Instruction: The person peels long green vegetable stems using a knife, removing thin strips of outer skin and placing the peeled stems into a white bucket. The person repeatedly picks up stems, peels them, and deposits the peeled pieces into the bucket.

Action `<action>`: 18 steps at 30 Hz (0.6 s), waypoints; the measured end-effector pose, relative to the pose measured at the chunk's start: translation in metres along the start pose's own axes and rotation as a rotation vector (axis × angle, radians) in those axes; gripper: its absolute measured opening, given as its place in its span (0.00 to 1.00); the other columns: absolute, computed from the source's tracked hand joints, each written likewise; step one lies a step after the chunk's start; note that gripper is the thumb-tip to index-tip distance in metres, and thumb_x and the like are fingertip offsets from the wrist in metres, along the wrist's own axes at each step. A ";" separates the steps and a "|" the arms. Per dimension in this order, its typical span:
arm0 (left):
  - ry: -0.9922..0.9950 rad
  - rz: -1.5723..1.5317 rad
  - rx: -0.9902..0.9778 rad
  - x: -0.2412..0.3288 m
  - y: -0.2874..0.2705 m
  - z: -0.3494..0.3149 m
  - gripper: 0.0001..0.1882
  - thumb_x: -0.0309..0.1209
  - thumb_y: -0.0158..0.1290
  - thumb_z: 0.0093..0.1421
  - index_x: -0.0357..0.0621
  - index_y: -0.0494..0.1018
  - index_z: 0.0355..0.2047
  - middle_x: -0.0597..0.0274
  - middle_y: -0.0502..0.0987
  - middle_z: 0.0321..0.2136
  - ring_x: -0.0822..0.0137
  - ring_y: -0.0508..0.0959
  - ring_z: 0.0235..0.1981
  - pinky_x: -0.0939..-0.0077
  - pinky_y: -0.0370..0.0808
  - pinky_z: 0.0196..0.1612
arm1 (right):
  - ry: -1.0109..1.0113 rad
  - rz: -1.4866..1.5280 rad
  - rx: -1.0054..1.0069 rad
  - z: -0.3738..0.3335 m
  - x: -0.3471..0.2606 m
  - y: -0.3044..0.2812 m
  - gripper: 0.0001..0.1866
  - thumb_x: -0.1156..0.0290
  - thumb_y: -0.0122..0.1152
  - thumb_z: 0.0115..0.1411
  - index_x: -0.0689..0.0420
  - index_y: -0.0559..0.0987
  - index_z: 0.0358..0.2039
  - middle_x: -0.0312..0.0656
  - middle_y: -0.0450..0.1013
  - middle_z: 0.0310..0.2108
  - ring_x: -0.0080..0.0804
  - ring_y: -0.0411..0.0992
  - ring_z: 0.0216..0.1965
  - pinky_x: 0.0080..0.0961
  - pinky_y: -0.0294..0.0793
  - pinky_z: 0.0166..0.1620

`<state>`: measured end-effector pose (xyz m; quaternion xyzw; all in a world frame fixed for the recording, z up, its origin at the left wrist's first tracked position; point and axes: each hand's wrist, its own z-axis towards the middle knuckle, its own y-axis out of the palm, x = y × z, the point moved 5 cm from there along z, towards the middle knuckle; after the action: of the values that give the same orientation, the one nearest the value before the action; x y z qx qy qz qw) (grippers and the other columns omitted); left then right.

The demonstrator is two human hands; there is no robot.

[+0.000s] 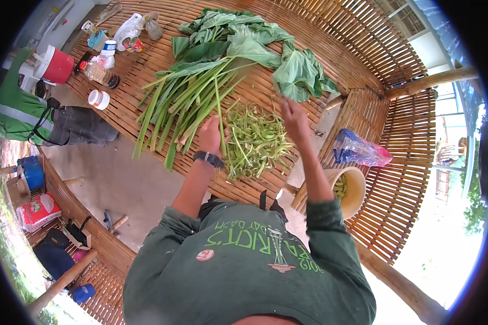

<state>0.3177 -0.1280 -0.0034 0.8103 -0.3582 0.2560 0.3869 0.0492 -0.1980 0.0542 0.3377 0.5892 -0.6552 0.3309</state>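
My left hand (pixel 213 134), with a dark watch on its wrist, is closed around a long green leaf stalk (pixel 218 100). It rests beside a bundle of similar stalks (pixel 187 100) whose cut ends point toward me. Their broad green leaves (pixel 233 35) spread over the far part of the bamboo table. A pile of pale green peelings (pixel 257 142) lies between my hands. My right hand (pixel 295 120) is closed right of the pile, on what looks like a knife (pixel 277 86) with a thin grey blade, partly hidden by the fingers.
Jars, bottles and cans (pixel 99 73) stand at the table's far left by a red-and-white bucket (pixel 57 65). A person in a green top (pixel 21 111) is at the left. On the right bench are a pale bucket (pixel 354 197) with green pieces inside and a plastic bag (pixel 360 148).
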 end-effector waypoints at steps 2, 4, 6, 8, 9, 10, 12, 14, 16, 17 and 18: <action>-0.063 -0.168 -0.050 -0.002 0.016 0.003 0.13 0.35 0.45 0.77 0.39 0.72 0.52 0.65 0.71 0.27 0.73 0.71 0.23 0.77 0.67 0.21 | 0.170 0.017 -0.190 -0.059 -0.027 0.003 0.23 0.53 0.56 0.73 0.59 0.80 0.55 0.55 0.79 0.29 0.51 0.79 0.30 0.44 0.76 0.38; -0.157 -0.218 -0.068 -0.012 0.027 0.004 0.15 0.35 0.44 0.77 0.38 0.70 0.54 0.65 0.71 0.29 0.73 0.69 0.21 0.78 0.64 0.20 | 0.171 0.155 -0.213 -0.109 -0.054 0.004 0.21 0.56 0.56 0.74 0.59 0.79 0.57 0.54 0.78 0.29 0.46 0.76 0.27 0.42 0.75 0.36; -0.201 -0.194 -0.082 -0.011 0.042 -0.004 0.14 0.35 0.44 0.77 0.40 0.69 0.54 0.65 0.71 0.31 0.73 0.68 0.21 0.78 0.63 0.20 | 0.097 0.073 -0.291 -0.142 -0.071 0.006 0.22 0.58 0.56 0.74 0.57 0.76 0.61 0.55 0.79 0.33 0.47 0.77 0.27 0.41 0.76 0.35; -0.245 -0.262 -0.133 -0.029 0.043 0.007 0.12 0.35 0.45 0.75 0.41 0.69 0.52 0.65 0.71 0.29 0.72 0.67 0.20 0.77 0.63 0.19 | 0.007 0.071 -0.289 -0.163 -0.090 0.009 0.23 0.59 0.57 0.73 0.56 0.74 0.64 0.55 0.79 0.35 0.49 0.77 0.28 0.41 0.77 0.35; -0.272 -0.290 -0.169 -0.032 0.045 0.005 0.12 0.35 0.47 0.75 0.41 0.69 0.51 0.64 0.71 0.29 0.71 0.68 0.21 0.76 0.64 0.18 | -0.037 0.069 -0.286 -0.169 -0.098 0.009 0.24 0.60 0.57 0.73 0.55 0.73 0.65 0.56 0.79 0.36 0.50 0.78 0.28 0.42 0.77 0.35; -0.298 -0.320 -0.201 -0.035 0.045 0.004 0.12 0.35 0.48 0.74 0.41 0.69 0.51 0.63 0.71 0.29 0.70 0.70 0.21 0.75 0.65 0.18 | -0.059 0.074 -0.277 -0.172 -0.104 0.008 0.24 0.60 0.59 0.72 0.54 0.73 0.65 0.53 0.78 0.33 0.48 0.77 0.27 0.40 0.75 0.34; -0.366 -0.255 -0.240 -0.035 0.047 -0.002 0.12 0.38 0.46 0.74 0.45 0.68 0.51 0.64 0.69 0.24 0.69 0.67 0.17 0.73 0.63 0.17 | -0.106 0.080 -0.265 -0.174 -0.114 0.006 0.25 0.62 0.61 0.71 0.53 0.73 0.66 0.48 0.75 0.26 0.44 0.74 0.25 0.38 0.72 0.32; -0.367 -0.176 -0.257 -0.034 0.047 -0.008 0.12 0.39 0.46 0.74 0.46 0.68 0.49 0.64 0.68 0.20 0.68 0.65 0.14 0.72 0.62 0.16 | -0.139 0.100 -0.236 -0.176 -0.112 0.008 0.26 0.62 0.62 0.71 0.53 0.72 0.67 0.49 0.74 0.25 0.46 0.73 0.23 0.39 0.72 0.30; -0.390 -0.187 -0.248 -0.036 0.047 -0.011 0.11 0.40 0.46 0.74 0.47 0.67 0.47 0.64 0.67 0.19 0.67 0.63 0.12 0.72 0.61 0.16 | -0.122 0.104 -0.259 -0.178 -0.114 0.008 0.26 0.62 0.61 0.71 0.53 0.72 0.68 0.50 0.75 0.26 0.46 0.73 0.23 0.39 0.72 0.31; -0.402 -0.196 -0.244 -0.037 0.047 -0.012 0.11 0.41 0.46 0.74 0.47 0.67 0.46 0.64 0.67 0.18 0.67 0.62 0.12 0.72 0.61 0.16 | -0.102 0.088 -0.287 -0.179 -0.112 0.008 0.27 0.61 0.61 0.72 0.52 0.71 0.68 0.52 0.77 0.31 0.49 0.75 0.26 0.41 0.74 0.33; -0.410 -0.193 -0.244 -0.038 0.046 -0.012 0.11 0.41 0.46 0.74 0.48 0.67 0.45 0.63 0.67 0.18 0.67 0.62 0.12 0.71 0.60 0.16 | -0.082 0.072 -0.314 -0.180 -0.111 0.009 0.27 0.59 0.60 0.72 0.51 0.71 0.68 0.55 0.79 0.36 0.51 0.78 0.28 0.44 0.76 0.35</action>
<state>0.2570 -0.1238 -0.0022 0.8229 -0.3784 0.0029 0.4238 0.1277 -0.0158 0.1278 0.2753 0.6579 -0.5561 0.4267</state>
